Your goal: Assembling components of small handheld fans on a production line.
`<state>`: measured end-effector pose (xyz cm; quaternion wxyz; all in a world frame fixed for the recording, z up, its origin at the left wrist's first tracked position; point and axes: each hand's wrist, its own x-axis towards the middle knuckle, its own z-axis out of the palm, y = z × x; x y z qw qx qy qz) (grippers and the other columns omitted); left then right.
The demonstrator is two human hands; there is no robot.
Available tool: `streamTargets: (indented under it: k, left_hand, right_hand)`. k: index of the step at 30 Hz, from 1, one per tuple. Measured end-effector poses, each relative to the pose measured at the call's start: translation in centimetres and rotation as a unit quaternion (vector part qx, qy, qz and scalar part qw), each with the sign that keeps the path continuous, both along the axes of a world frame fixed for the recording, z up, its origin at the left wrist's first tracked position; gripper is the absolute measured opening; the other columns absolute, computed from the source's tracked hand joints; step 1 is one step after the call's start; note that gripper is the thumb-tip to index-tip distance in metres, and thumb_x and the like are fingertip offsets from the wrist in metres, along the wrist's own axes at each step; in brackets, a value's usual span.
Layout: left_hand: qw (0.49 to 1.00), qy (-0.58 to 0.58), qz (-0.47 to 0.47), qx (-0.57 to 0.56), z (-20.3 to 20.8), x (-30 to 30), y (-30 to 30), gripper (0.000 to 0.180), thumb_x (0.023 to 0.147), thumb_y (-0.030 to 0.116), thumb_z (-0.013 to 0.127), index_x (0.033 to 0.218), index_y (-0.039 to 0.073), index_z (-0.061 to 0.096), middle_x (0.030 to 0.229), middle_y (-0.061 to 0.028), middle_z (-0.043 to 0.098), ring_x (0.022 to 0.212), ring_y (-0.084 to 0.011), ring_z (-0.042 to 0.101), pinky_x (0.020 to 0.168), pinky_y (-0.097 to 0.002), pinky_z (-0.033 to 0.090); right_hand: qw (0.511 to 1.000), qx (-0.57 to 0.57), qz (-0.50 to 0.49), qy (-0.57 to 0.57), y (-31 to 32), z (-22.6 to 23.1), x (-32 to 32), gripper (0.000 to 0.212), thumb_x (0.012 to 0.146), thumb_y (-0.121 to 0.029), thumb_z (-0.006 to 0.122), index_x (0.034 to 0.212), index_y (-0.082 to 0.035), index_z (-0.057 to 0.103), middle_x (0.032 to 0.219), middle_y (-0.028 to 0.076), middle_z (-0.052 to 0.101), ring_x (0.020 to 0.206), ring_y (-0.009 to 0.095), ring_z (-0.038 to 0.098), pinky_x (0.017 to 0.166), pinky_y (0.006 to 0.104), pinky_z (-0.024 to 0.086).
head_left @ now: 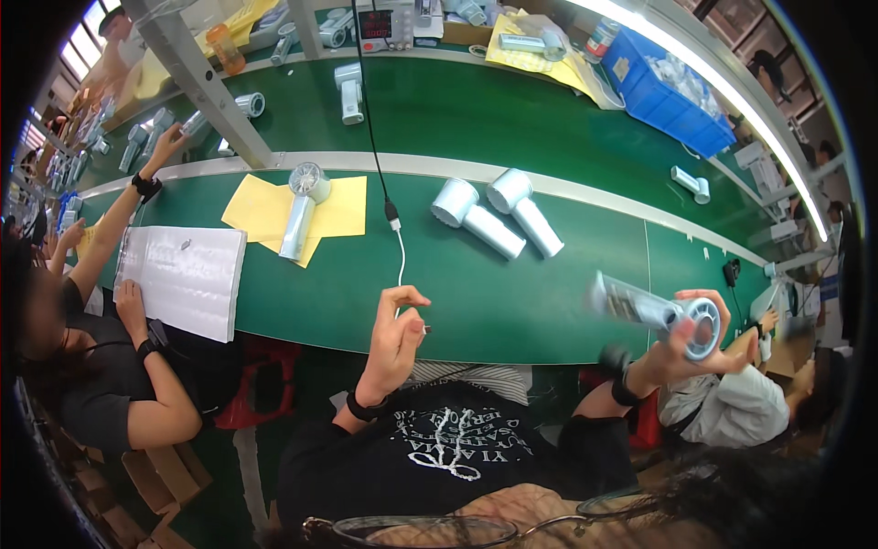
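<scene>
My left hand is closed in front of the table's near edge, thumb and fingers pinched on the end of a white charging cable. The cable runs up to a black connector on a hanging black cord. My right hand grips a light blue handheld fan by its round head, at the right. Its handle points left and is smeared by motion. Beyond my hands, two more light blue fans lie side by side on the green table. Another fan rests on yellow paper.
A white booklet lies at the left, beside a co-worker's arm. A metal post and rail stand behind the table. Past them, a green belt carries fans, with a blue bin and a power supply further back.
</scene>
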<state>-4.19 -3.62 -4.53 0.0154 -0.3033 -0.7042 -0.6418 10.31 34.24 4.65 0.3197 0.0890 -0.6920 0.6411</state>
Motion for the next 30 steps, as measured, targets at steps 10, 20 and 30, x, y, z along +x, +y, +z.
streamTargets:
  k: [10,20,30]
  left_hand:
    - [0.997,-0.073,-0.017,0.035,0.1,0.1,0.7,0.035,0.102,0.018,0.043,0.081,-0.007,0.055,0.105,-0.0113,0.051,0.076,-0.0140,0.051,0.060,-0.0244,0.040]
    - [0.996,-0.088,-0.014,0.011,0.1,0.5,0.6,0.043,0.103,0.024,0.040,0.074,-0.005,0.051,0.099,-0.0112,0.056,0.066,-0.0107,0.047,0.056,-0.0237,0.037]
    - [0.991,-0.130,-0.034,0.001,-0.1,0.3,0.9,0.043,0.103,0.024,0.040,0.073,-0.004,0.051,0.098,-0.0120,0.058,0.066,-0.0118,0.048,0.058,-0.0251,0.038]
  right_hand:
    - [0.991,0.015,0.018,0.135,-3.5,4.8,-3.9,0.084,0.083,-0.028,0.067,0.147,-0.009,0.016,0.103,0.020,0.054,0.085,0.025,0.059,0.074,0.0361,0.051]
    - [0.917,0.052,-0.339,-0.206,8.6,-4.5,-28.2,0.070,0.076,-0.039,0.079,0.125,-0.004,0.044,0.107,0.021,0.060,0.093,0.023,0.059,0.080,0.0328,0.049]
    - [0.816,0.348,-0.417,-0.197,12.2,-13.0,-32.3,0.073,0.081,-0.045,0.072,0.126,0.004,0.042,0.122,0.027,0.051,0.111,0.041,0.053,0.096,0.0463,0.041]
